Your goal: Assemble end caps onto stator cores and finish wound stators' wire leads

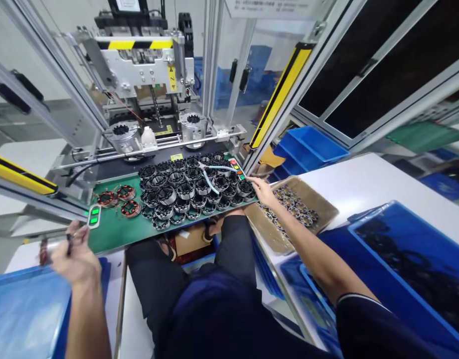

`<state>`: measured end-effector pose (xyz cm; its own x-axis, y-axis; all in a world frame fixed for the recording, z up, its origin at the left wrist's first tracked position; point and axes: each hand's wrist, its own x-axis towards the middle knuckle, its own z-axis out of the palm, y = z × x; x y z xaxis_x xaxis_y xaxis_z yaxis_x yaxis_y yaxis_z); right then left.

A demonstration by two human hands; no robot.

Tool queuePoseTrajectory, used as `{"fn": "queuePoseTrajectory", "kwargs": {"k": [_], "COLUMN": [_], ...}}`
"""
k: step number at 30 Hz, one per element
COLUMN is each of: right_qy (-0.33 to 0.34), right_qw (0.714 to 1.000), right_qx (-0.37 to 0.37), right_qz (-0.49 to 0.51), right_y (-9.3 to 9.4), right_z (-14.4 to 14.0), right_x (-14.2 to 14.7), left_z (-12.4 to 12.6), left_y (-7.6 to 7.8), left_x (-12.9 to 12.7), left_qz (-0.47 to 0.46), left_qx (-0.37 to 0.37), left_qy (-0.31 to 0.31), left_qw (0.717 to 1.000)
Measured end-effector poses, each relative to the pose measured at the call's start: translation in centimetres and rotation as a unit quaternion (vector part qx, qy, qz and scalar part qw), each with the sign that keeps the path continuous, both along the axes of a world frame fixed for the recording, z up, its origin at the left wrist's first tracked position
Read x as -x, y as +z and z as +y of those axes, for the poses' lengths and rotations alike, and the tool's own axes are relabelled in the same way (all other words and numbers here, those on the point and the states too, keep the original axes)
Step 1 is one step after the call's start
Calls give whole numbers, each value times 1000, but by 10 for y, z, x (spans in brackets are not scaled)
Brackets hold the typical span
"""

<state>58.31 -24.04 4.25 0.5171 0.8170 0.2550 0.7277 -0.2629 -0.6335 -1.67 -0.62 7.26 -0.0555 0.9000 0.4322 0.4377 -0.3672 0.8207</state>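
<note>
My left hand (77, 254) is at the lower left, slightly blurred, fingers loosely bent and apart, by a control panel with green lit buttons (94, 216). A small dark spot shows among its fingers; I cannot make out what it is. My right hand (263, 191) stretches a finger to the lower end of another button panel (236, 168) with red, orange and green buttons. Between the hands, a green work surface (109, 240) carries several rows of black-and-silver stator cores (185, 189). Blue-handled pliers (210, 179) lie on top. Several copper-wound stators (130, 208) sit at the left.
Beyond the surface stands a winding machine (139, 67) with two round fixtures (194, 128), framed by yellow-black side bars (281, 94). A cardboard tray (328, 207) of metal rings is at right, near a blue bin (367, 234) of dark parts. Another blue bin (23, 304) is at left.
</note>
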Motion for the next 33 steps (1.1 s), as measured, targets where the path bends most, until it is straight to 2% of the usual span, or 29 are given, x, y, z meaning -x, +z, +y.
{"fn": "queuePoseTrajectory", "kwargs": {"k": [3, 5, 11, 13, 14, 16, 18, 20, 23, 25, 26, 27, 28, 29, 30, 31, 33], "right_qy": [7, 13, 37, 36, 34, 30, 32, 29, -27, -84, -78, -31, 91, 193, 258, 306, 321], "right_qw": [999, 998, 993, 992, 991, 991, 991, 992, 989, 971, 973, 980, 988, 980, 965, 949, 941], "right_qx": [18, 26, 48, 57, 61, 66, 64, 40, -68, -193, -197, -181, -111, -55, -30, -18, -56], "right_qz": [-29, -51, -102, -110, -112, -113, -111, -113, -131, -115, -86, -71, -46, -3, 38, 70, 92], "right_y": [-10, -14, -34, -39, -40, -38, -29, -10, 30, 56, 66, 73, 77, 78, 76, 71, 60], "right_z": [-1, -1, -5, -4, -3, 1, 3, -1, -23, -46, -56, -65, -72, -75, -76, -75, -71], "right_x": [1, -5, -24, -28, -31, -35, -37, -29, 18, 76, 109, 142, 173, 201, 224, 243, 266], "left_z": [-44, -77, -165, -186, -193, -200, -199, -193, -188, -189, -191, -193, -194, -195, -196, -197, -198], "left_y": [2, -11, -87, -101, -102, -96, -79, -58, -26, -13, -8, -6, -5, -5, -6, -8, -12], "left_x": [6, 0, -51, -65, -71, -79, -84, -88, -94, -97, -100, -102, -104, -106, -108, -109, -110], "left_qz": [-135, -194, -226, -224, -223, -221, -220, -209, -173, -180, -197, -216, -238, -254, -260, -262, -270], "left_qx": [39, 70, 184, 214, 229, 253, 265, 265, 263, 271, 279, 292, 302, 315, 329, 339, 349], "left_qy": [-49, -84, -211, -259, -283, -324, -346, -351, -352, -358, -363, -366, -371, -378, -387, -397, -424], "left_qw": [989, 975, 933, 915, 904, 884, 873, 874, 881, 875, 867, 857, 845, 833, 821, 811, 791]}}
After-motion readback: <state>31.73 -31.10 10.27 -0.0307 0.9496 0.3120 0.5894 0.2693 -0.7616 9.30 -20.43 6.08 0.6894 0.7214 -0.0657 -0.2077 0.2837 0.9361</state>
